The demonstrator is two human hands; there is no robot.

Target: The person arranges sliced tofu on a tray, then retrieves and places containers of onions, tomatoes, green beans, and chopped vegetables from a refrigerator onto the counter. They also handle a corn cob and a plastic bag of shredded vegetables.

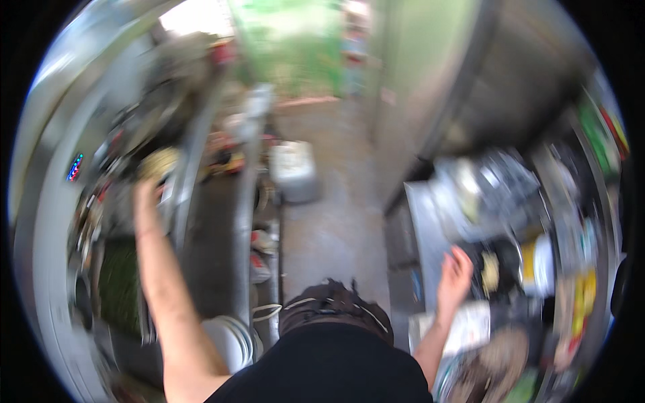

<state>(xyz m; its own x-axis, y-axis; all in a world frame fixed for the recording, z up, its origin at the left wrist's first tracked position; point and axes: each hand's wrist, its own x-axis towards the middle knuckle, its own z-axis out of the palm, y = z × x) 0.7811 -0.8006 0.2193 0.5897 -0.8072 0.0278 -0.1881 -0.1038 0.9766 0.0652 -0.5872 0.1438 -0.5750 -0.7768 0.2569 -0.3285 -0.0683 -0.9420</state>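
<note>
The whole view is blurred by motion. My left arm stretches forward over the left counter, and my left hand (149,192) is at a pale yellow, roundish thing (160,165); whether it grips this or only touches it is too blurred to tell. Below that hand lies a dark green rectangular surface (119,287). On the other side, my right hand (455,274) hovers at the right counter with fingers slightly spread and nothing visible in them. Beside it sits a black container (510,257) with a pale yellowish piece (490,272) in it.
A white plastic container (293,169) stands on the floor (335,216) of the narrow aisle. Shelves (242,221) line the left side, with stacked white plates (229,342) near me. Clear plastic bags (484,186) and a white tub (543,264) crowd the right counter.
</note>
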